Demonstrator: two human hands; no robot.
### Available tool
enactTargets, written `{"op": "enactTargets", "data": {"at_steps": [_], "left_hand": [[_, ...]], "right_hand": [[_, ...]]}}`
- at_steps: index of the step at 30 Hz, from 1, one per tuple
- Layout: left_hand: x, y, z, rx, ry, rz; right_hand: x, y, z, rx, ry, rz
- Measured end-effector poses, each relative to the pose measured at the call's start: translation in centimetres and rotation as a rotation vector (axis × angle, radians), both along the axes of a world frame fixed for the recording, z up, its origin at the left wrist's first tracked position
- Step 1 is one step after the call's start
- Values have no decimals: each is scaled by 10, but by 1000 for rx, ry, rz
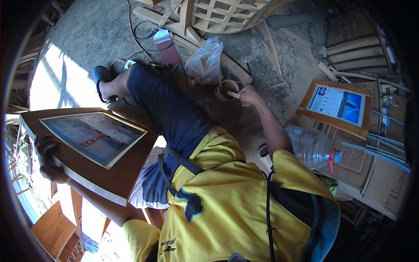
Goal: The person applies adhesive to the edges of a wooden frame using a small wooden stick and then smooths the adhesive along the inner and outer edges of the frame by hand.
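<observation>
On the left, my left hand [49, 159] grips the outer edge of a brown wooden board [85, 161], which is tilted beside my leg. A printed picture [98, 137] of a red bridge over blue water lies on the board's face, with a pale border around it. My right hand [249, 96] is closed on a flat pale stick [233, 94] whose far end reaches into a round brown pot [221, 89] on the floor. The pot's contents are too dark to tell.
A clear plastic bag [206, 61] stands beyond the pot, near a dark red flat piece [169, 53] and a cable [135, 37]. To the right are a big clear bottle [307, 146] and another framed picture [336, 107]. Wooden latticework [227, 15] is at the far side.
</observation>
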State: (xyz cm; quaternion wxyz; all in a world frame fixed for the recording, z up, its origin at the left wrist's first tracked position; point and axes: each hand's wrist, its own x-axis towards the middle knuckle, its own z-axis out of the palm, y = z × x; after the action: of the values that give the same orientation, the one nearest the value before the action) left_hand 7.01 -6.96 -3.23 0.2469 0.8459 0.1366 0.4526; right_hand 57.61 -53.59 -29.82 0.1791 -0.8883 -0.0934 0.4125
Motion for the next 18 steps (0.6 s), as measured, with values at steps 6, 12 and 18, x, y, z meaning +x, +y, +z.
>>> {"op": "enactTargets", "data": {"at_steps": [6, 12, 18], "left_hand": [[11, -9, 13, 32, 29, -55], [35, -4, 3, 48, 15, -70], [12, -16, 18, 74, 63, 84]], "right_hand": [[-3, -12, -10, 61, -2, -113], [-1, -20, -46, -103, -675, 627], [-3, -2, 6, 137, 109, -4]]}}
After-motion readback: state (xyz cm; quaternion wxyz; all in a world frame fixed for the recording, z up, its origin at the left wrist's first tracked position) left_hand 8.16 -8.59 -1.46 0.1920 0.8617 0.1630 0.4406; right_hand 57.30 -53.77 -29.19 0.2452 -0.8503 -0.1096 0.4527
